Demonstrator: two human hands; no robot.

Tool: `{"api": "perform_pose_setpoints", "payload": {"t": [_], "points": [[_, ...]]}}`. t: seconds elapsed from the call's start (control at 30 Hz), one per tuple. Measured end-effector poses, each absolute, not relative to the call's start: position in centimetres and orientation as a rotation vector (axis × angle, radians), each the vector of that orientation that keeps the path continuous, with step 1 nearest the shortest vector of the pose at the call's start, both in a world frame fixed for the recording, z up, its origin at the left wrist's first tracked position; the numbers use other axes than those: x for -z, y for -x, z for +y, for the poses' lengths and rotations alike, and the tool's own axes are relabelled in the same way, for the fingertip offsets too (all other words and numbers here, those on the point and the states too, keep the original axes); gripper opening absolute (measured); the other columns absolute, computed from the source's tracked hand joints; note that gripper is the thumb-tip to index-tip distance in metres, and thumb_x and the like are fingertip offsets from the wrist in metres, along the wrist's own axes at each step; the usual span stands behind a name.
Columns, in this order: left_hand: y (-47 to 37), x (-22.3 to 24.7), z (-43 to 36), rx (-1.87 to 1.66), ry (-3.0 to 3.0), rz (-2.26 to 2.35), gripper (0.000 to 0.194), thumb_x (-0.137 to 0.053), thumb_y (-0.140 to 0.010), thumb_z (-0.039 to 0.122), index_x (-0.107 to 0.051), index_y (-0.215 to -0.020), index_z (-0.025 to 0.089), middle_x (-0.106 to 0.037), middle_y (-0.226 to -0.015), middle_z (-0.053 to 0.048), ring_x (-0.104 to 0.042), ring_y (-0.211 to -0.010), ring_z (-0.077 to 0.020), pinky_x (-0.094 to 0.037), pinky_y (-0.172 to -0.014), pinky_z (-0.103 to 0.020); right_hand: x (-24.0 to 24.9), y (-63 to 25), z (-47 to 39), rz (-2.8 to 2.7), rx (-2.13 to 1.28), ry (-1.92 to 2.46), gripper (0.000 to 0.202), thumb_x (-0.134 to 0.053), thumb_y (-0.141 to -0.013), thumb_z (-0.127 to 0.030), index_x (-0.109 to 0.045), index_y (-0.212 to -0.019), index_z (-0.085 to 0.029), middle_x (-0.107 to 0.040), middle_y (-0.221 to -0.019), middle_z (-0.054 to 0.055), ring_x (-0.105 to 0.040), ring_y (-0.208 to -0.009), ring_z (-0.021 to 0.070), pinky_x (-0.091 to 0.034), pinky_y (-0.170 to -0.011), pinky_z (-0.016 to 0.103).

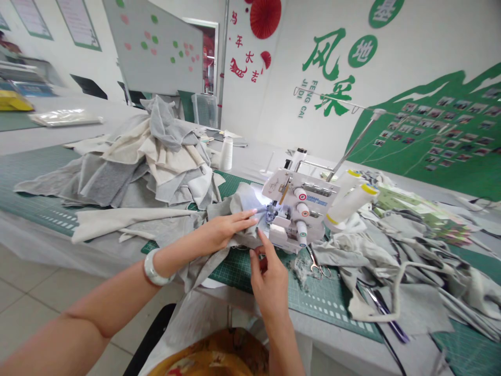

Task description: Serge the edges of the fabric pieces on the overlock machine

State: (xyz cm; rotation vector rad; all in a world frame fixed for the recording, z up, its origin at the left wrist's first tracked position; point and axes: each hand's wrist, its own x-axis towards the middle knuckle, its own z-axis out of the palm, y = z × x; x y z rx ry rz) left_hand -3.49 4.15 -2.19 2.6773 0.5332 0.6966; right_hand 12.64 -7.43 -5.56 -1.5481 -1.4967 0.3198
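Observation:
A white overlock sewing machine (289,201) stands on the table with its lamp lit over the needle area. Grey fabric (245,197) lies at its presser foot and trails off to the left. My left hand (225,230), with a pale bangle (154,267) on the wrist, rests flat on this fabric, fingers stretched toward the needle. Just below the foot, my right hand (270,277) holds the near edge of the fabric between thumb and index finger, its other fingers curled. The exact pinch point is partly hidden.
Left of the machine rises a heap of grey and cream fabric pieces (129,162), with a white thread cone (226,152) behind. To the right are scissors (316,263), tangled fabric scraps (376,250) and a purple-handled tool (391,318). Green cutting mats (235,269) cover the table.

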Motion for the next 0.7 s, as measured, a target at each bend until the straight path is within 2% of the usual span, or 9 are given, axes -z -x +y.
{"api": "perform_pose_setpoints", "payload": {"t": [0.07,0.13,0.23,0.3,0.37,0.43,0.57,0.63,0.7], "points": [[4.7,2.0,4.2,-0.701,-2.694,0.505,0.076,-0.036,-0.076,-0.010,-0.039,-0.144,0.023,-0.033,-0.154,-0.008,-0.037,-0.139,-0.0181,-0.036,-0.113,-0.034,5.7,-12.3,-7.4,-1.528,-0.324,1.493,0.043,-0.044,-0.094,-0.027,-0.052,-0.135,-0.018,-0.069,-0.097,0.005,-0.058,-0.060,0.0114,-0.046,-0.061,0.022],[6.0,1.6,4.6,-0.745,-2.689,0.483,0.070,-0.037,-0.076,-0.010,-0.050,-0.137,0.022,-0.039,-0.151,-0.007,-0.042,-0.137,-0.0176,-0.038,-0.111,-0.032,5.7,-12.0,-7.3,-1.550,-0.329,1.460,0.041,-0.045,-0.094,-0.027,-0.054,-0.133,-0.017,-0.070,-0.104,0.007,-0.059,-0.064,0.0119,-0.047,-0.063,0.022],[7.6,0.7,5.7,-0.789,-2.678,0.546,0.050,-0.041,-0.072,-0.008,-0.069,-0.105,0.017,-0.060,-0.133,-0.009,-0.057,-0.123,-0.0182,-0.045,-0.104,-0.030,5.6,-11.7,-7.3,-1.557,-0.322,1.457,0.039,-0.046,-0.094,-0.026,-0.056,-0.131,-0.017,-0.069,-0.110,0.007,-0.061,-0.068,0.0123,-0.047,-0.063,0.022],[8.1,0.0,6.5,-0.782,-2.718,0.742,0.037,-0.043,-0.068,-0.007,-0.070,-0.081,0.014,-0.070,-0.113,-0.010,-0.065,-0.108,-0.0198,-0.050,-0.097,-0.031,5.5,-11.7,-7.3,-1.554,-0.328,1.476,0.039,-0.047,-0.094,-0.026,-0.055,-0.131,-0.018,-0.070,-0.107,0.006,-0.061,-0.066,0.0117,-0.046,-0.062,0.022],[7.9,-0.8,6.8,-0.794,-2.779,0.966,0.029,-0.044,-0.066,-0.005,-0.066,-0.068,0.014,-0.071,-0.107,-0.011,-0.065,-0.104,-0.0227,-0.050,-0.095,-0.037,5.4,-11.7,-7.3,-1.556,-0.344,1.489,0.039,-0.048,-0.093,-0.025,-0.054,-0.132,-0.019,-0.070,-0.103,0.004,-0.060,-0.063,0.0108,-0.045,-0.060,0.021],[6.8,-1.7,6.6,-0.875,-2.811,1.021,0.028,-0.044,-0.068,-0.002,-0.066,-0.073,0.014,-0.068,-0.114,-0.011,-0.061,-0.110,-0.0245,-0.046,-0.100,-0.041,5.4,-11.7,-7.4,-1.574,-0.362,1.494,0.040,-0.047,-0.093,-0.025,-0.052,-0.132,-0.020,-0.070,-0.101,0.003,-0.059,-0.060,0.0101,-0.044,-0.059,0.021],[2.6,-2.3,5.7,-0.938,-2.792,0.717,0.030,-0.051,-0.080,0.010,-0.066,-0.105,0.013,-0.066,-0.117,-0.011,-0.057,-0.115,-0.0231,-0.043,-0.103,-0.039,5.3,-11.7,-7.4,-1.610,-0.365,1.505,0.041,-0.047,-0.093,-0.024,-0.050,-0.134,-0.020,-0.070,-0.101,0.003,-0.060,-0.062,0.0107,-0.045,-0.059,0.022],[0.6,-1.8,5.5,-0.793,-2.836,0.623,0.027,-0.052,-0.086,0.017,-0.066,-0.108,0.014,-0.067,-0.112,-0.011,-0.060,-0.108,-0.0233,-0.045,-0.098,-0.038,5.3,-11.7,-7.5,-1.614,-0.355,1.507,0.042,-0.047,-0.092,-0.024,-0.049,-0.134,-0.020,-0.070,-0.102,0.004,-0.062,-0.065,0.0114,-0.046,-0.060,0.022],[-0.5,-1.1,5.5,-0.691,-2.859,0.581,0.024,-0.050,-0.088,0.016,-0.068,-0.103,0.015,-0.068,-0.109,-0.010,-0.061,-0.103,-0.0222,-0.046,-0.094,-0.037,5.3,-12.0,-7.7,-1.596,-0.345,1.498,0.041,-0.047,-0.092,-0.025,-0.051,-0.133,-0.019,-0.070,-0.101,0.004,-0.062,-0.065,0.0114,-0.046,-0.061,0.022]]}}
